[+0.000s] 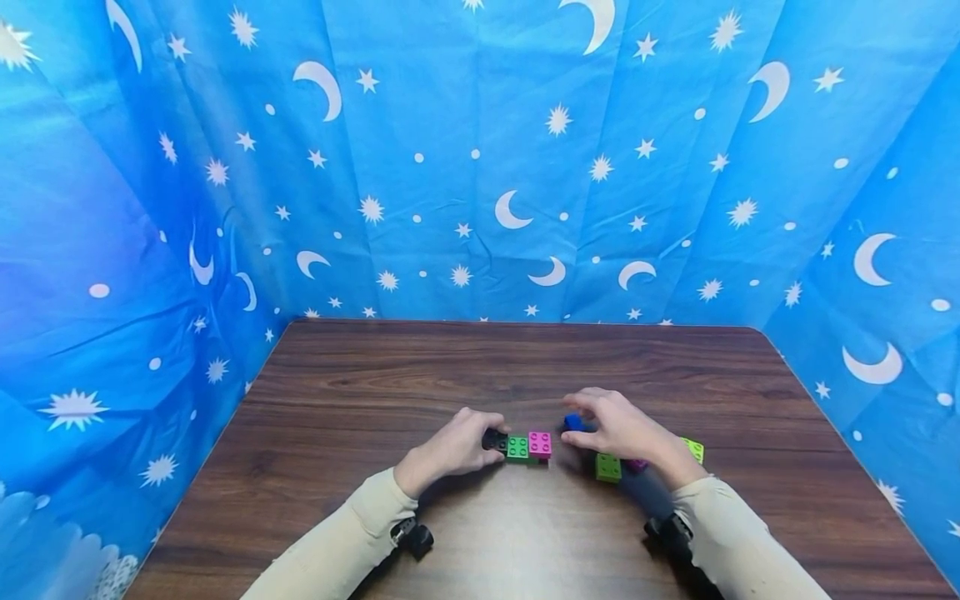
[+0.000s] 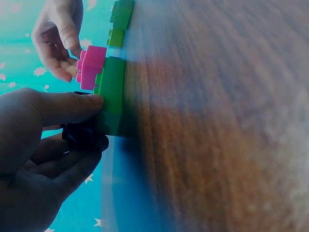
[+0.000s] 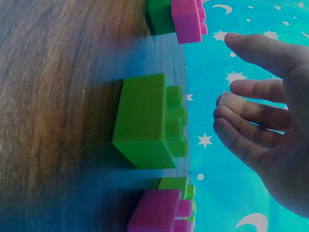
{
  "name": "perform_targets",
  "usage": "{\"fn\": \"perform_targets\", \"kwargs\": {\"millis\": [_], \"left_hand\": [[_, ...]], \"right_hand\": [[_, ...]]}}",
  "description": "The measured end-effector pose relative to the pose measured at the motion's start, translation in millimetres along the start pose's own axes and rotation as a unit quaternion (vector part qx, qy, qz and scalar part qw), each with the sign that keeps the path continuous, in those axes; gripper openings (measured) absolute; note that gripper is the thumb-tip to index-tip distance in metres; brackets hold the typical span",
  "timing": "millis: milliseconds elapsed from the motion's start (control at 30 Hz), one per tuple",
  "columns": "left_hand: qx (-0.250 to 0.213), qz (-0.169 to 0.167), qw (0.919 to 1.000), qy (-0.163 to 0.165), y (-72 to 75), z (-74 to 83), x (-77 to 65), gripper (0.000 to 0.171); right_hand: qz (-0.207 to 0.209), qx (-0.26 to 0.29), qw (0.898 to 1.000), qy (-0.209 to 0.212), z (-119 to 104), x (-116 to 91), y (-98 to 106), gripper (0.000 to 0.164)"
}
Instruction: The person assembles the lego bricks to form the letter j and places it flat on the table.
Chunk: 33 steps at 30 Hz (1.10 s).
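My left hand [image 1: 461, 443] pinches a black toy brick [image 2: 79, 135] between thumb and fingers. That brick sits on one end of a green brick [image 2: 113, 84] at table level, and a pink brick [image 2: 92, 67] is stacked on the other end. To the right, my right hand [image 1: 618, 429] hovers with nothing in its grasp, its fingers loosely spread. A blue brick [image 1: 573, 422] lies by its fingertips and is partly covered by them in the head view. Below the palm stands a lime green brick [image 3: 145, 121], studs up.
A magenta brick [image 3: 157, 210] and another lime brick [image 1: 692, 450] stand farther right on the brown wooden table [image 1: 420, 358], partly behind my right wrist. A blue curtain [image 1: 442, 183] with moons and stars surrounds the table at the back and sides.
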<state>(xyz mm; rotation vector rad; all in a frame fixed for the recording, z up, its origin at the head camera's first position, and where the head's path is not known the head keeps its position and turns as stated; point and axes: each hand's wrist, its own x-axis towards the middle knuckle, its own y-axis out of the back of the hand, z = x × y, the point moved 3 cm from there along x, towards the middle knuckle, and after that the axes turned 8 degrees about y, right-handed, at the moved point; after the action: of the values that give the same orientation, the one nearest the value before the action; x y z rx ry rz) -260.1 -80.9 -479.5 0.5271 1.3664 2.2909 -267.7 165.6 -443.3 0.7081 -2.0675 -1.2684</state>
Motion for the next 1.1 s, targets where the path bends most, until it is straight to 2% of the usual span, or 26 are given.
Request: {"fn": "perform_targets", "kwargs": {"millis": [233,600,833,1100], "left_hand": [[-0.016,-0.005,0.9999,0.002,1.3,0.6,-0.3,0.023],[-0.016,-0.001,0.9998,-0.008,2.3,2.1,-0.9,0.023],[-0.014,0.002,0.9999,-0.006,1.5,2.9,-1.0,0.022],[-0.011,0.006,0.9999,-0.003,1.0,0.8,-1.4,0.021]], "right_hand": [[0.011,-0.002,1.000,-0.004,5.9,-2.8,2.0,0.050],[0.025,0.008,0.999,-0.037,19.3,-13.2,9.7,0.050],[0.044,-0.008,0.998,-0.038,24.6,-18.8,14.4,0.048],[0.034,-0.003,0.996,-0.084,29.7,-27.9,17.0,0.050]]}}
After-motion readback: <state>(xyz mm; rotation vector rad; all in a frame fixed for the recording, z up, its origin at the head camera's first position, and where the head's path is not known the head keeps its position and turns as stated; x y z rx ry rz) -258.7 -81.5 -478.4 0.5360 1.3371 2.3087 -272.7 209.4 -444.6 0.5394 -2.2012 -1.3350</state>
